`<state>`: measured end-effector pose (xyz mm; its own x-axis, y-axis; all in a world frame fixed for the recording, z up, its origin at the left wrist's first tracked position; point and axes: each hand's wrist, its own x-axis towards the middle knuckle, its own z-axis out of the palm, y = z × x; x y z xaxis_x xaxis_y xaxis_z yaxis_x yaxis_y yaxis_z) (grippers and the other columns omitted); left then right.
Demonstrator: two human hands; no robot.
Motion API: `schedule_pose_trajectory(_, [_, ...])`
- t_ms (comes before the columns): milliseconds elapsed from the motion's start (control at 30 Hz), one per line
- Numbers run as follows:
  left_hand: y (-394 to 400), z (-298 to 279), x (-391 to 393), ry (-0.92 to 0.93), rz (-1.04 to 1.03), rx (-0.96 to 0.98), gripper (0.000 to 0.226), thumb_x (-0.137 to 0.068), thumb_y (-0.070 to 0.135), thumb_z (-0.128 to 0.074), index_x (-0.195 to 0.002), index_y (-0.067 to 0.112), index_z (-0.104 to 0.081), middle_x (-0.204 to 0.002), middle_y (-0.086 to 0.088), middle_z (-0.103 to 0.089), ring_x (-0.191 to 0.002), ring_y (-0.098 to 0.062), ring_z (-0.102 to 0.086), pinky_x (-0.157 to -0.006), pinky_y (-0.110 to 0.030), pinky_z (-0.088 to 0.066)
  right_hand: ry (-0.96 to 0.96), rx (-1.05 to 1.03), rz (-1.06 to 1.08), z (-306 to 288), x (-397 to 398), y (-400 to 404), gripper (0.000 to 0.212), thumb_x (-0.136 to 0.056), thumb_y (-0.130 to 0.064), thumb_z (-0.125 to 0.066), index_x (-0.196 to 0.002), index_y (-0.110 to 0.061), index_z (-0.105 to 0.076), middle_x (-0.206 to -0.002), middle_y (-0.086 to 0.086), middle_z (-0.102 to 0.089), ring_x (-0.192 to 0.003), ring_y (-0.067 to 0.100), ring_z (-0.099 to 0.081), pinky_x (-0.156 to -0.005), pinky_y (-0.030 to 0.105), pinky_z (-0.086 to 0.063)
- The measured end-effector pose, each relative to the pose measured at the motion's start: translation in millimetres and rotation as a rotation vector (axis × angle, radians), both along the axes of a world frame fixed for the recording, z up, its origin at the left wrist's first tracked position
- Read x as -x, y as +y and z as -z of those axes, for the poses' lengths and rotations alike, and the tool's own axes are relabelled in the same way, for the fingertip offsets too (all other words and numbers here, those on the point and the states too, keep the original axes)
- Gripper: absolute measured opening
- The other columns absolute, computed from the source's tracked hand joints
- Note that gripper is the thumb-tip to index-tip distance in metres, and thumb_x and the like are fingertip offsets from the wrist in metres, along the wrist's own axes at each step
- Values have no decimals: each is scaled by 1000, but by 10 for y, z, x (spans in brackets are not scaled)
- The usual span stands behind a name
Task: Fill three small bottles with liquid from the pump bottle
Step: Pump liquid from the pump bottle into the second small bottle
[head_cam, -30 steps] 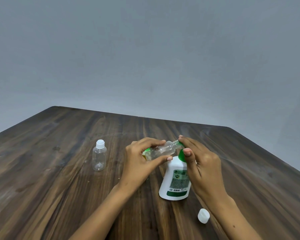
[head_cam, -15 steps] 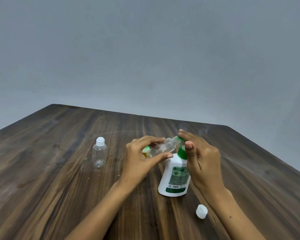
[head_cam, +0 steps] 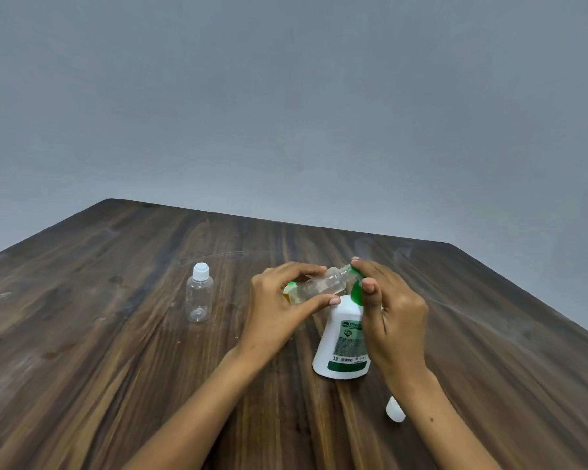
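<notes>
- Left hand (head_cam: 279,307) grips small clear plastic bottle (head_cam: 314,287), tilted, mouth at green pump nozzle.
- Right hand (head_cam: 392,310) curls round white pump bottle (head_cam: 343,344) head, btwn hands on desk (head_cam: 116,368).
- Keep mouth under spout; press slow, w/ short strokes.

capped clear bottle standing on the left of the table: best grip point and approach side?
Grip the capped bottle round its straight clear body, below the shoulder. It stands upright and alone on the table, so come from its near side with the left hand, once that hand is free. The white cap is probably too narrow for steady carrying.
</notes>
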<state>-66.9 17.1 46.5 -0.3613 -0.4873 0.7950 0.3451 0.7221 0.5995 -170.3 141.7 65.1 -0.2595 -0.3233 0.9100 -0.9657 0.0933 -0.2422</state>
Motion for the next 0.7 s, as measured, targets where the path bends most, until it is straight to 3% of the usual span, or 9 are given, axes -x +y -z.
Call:
schedule_pose_trajectory(333, [8,9,-2,-9,-6,20,42,-68,47,-80,-100,20,-75,-97,16,-74,-90,-1,-68,-80,-41,-57,5,1,29,28,9,-7,74,-100,-59,-20,-110,-5,-70,-109,6,-70,-102,8,-58,-82,24,-49])
schedule_pose_trajectory(500, [13,15,4,-5,-5,-3,40,-66,38,-87,-100,21,-75,-96,15,-74,-90,-5,-69,-80,-42,-57,11,-14,-9,-57,19,15,75,-99,-60,-20,-112,-5,-70,-112,7,-69,-104,12,-60,-85,26,-48])
schedule_pose_trajectory(700, [14,25,10,-14,-15,12,42,-67,48,-81,-100,21,-75,-96,16,-73,-90,-4,-68,-79,-38,-57,16,21,10,-18,12,-18,72,-101,-56,-20,-108,-6,-71,-107,5,-71,-100,7,-58,-79,26,-52])
